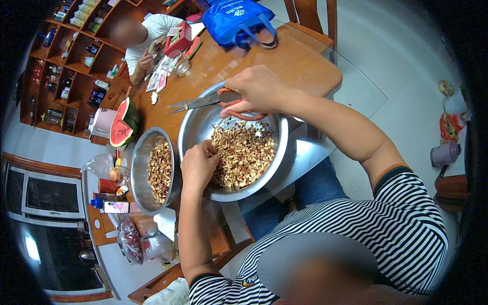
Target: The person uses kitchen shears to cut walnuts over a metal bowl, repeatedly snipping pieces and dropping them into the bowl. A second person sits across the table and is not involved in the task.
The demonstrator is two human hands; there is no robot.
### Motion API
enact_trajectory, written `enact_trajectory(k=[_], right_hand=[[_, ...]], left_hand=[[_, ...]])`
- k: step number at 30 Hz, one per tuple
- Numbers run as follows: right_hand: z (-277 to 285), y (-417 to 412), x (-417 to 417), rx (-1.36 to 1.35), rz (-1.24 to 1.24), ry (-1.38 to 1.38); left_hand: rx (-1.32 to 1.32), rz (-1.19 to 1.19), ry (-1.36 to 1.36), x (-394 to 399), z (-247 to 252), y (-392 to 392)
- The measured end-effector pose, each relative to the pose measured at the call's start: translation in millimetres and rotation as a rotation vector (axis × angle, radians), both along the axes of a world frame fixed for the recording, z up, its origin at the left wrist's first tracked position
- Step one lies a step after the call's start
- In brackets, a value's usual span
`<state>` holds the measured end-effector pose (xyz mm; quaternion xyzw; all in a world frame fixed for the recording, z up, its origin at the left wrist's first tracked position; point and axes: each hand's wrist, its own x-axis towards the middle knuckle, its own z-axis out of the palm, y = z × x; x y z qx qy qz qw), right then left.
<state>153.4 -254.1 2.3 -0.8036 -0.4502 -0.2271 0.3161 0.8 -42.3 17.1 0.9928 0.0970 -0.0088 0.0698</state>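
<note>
My right hand [253, 91] grips a pair of scissors [207, 101] by its orange handles. The blades point left, slightly parted, above the far rim of a large steel bowl [280, 152]. Chopped dried pieces [244, 156], brown outside and cream inside, cover much of the bowl's bottom. Over the bowl's left side is my left hand [200, 164], its fingers curled and fingertips close to the pieces. Whether something is pinched there cannot be told. A second steel bowl [139, 179] stands to the left and holds similar chopped pieces [160, 171].
A cut watermelon [124, 126] and a pink jug [105, 121] lie beyond the second bowl. Across the wooden table [305, 57] sits a person [152, 32] near glass mugs [181, 68] and a red box [179, 40]. A blue bag [234, 23] stands at the far edge.
</note>
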Motion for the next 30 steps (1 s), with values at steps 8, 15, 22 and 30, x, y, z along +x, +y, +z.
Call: enact_trajectory(k=[8, 15, 22, 30], right_hand=[[3, -2, -1, 0.041, -0.023, 0.002], [9, -5, -5, -0.033, 0.081, 0.184], [19, -6, -16, -0.119, 0.105, 0.195], [14, 2, -21, -0.158, 0.117, 0.151]], left_hand=[[-0.8, -0.021, -0.159, 9, -14, 27], [-1.387, -0.002, -0.413, 20, 5, 29], [-1.622, 0.051, -0.515, 31, 15, 20], [-1.799, -0.036, -0.481, 29, 4, 26]])
